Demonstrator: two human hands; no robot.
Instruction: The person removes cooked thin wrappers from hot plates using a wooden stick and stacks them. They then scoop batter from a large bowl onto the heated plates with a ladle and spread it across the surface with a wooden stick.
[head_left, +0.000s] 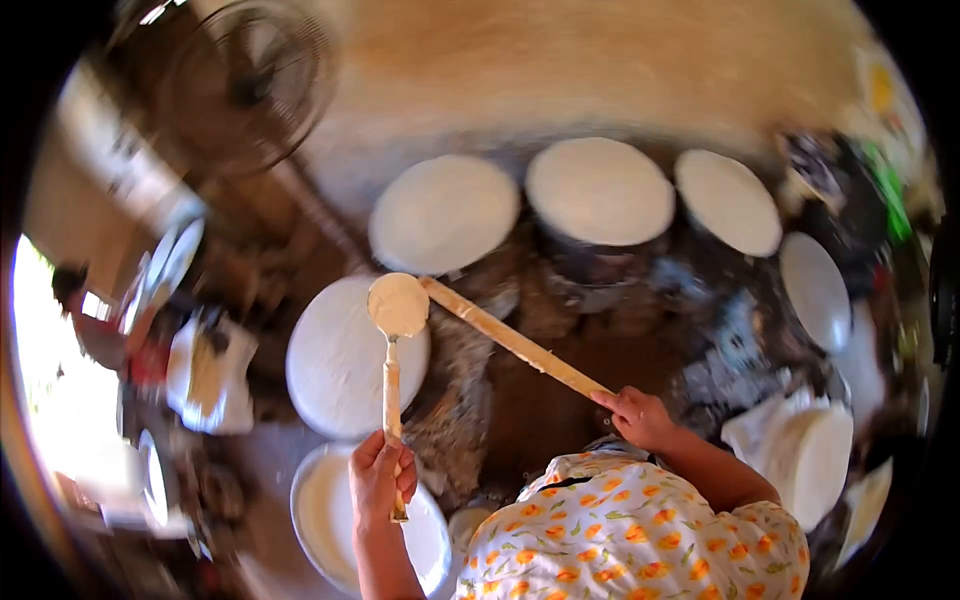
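Cream-coloured in the head view, the ladle (398, 308) was gripped by its handle in the left hand (374, 474) and showed against a round white disc (335, 365). The right hand (642, 418) clasped a wooden stick (520, 347), its far end near the ladle

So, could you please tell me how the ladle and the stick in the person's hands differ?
The ladle ends in a round, pale-coated head; the stick is a long, straight strip. In the picture, the ladle stands nearly vertical; the stick slants up to the left. The left hand grips the ladle, the right hand the stick. The ladle's handle and the stick both look tan.
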